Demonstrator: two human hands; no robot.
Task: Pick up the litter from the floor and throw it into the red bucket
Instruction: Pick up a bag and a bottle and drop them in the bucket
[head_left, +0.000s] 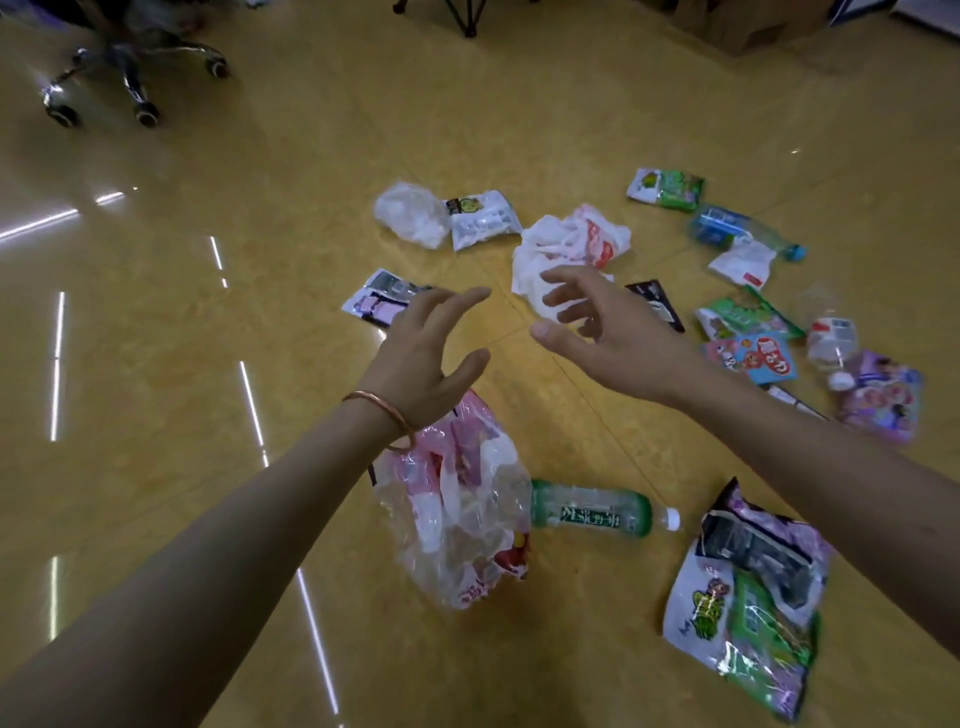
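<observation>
A person's two bare arms reach out over a glossy yellow floor (208, 364) strewn with litter. The left hand (426, 358), with a copper-coloured bangle (382, 410) at the wrist, is spread wide and holds nothing. The right hand (613, 338) is also wide and empty, fingers splayed. Its fingertips lie over the near edge of a crumpled white plastic bag (571, 244) with red print; whether they touch it cannot be told.

A clear bag with pink and red print (462, 514) lies under the left wrist, and a green bottle (592, 512) lies on its side just beside that bag. A purple and green snack packet (748, 597) rests below the right forearm. More wrappers and a blue-labelled bottle (737, 228) are scattered to the right of the right hand. A dark and pink wrapper (374, 299) sits just beyond the left hand. An office chair base (130, 78) stands far beyond it.
</observation>
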